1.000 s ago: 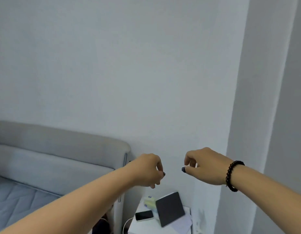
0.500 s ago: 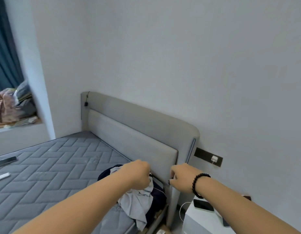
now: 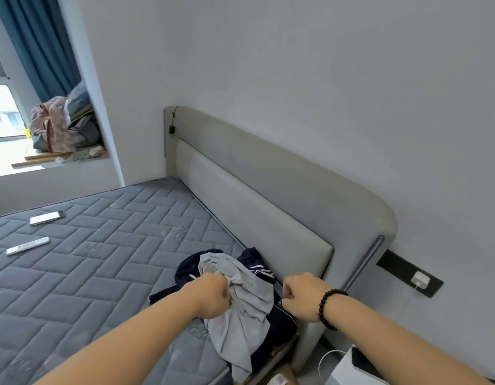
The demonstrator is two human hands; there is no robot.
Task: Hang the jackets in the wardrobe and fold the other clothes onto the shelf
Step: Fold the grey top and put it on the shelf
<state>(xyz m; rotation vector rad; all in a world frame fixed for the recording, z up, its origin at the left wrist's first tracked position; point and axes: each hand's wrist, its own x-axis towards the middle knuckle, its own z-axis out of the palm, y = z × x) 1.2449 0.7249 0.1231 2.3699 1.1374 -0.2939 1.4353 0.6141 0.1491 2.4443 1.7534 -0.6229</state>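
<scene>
Clothes heap at the near right corner of the mattress, against the headboard: a grey garment lies crumpled over a navy garment with white stripes. The left hand is fisted at the grey cloth's left edge, fingers curled into its folds and apparently gripping it. The right hand, wearing a bead bracelet, is curled just beside the heap's right edge; its fingertips face away, so whether it pinches any cloth cannot be told. To do the step well, the grey piece should probably be lifted clear of the navy one by two separate points, such as shoulders or hem, so that it hangs open and its type can be read before hanging or folding. Whether either piece is a jacket is hard to make out; the heap's lower end drops out of sight over the mattress edge. No wardrobe or shelf is in view. A phone and a remote lie far left on the mattress; a white nightstand is cut off at the lower right.
</scene>
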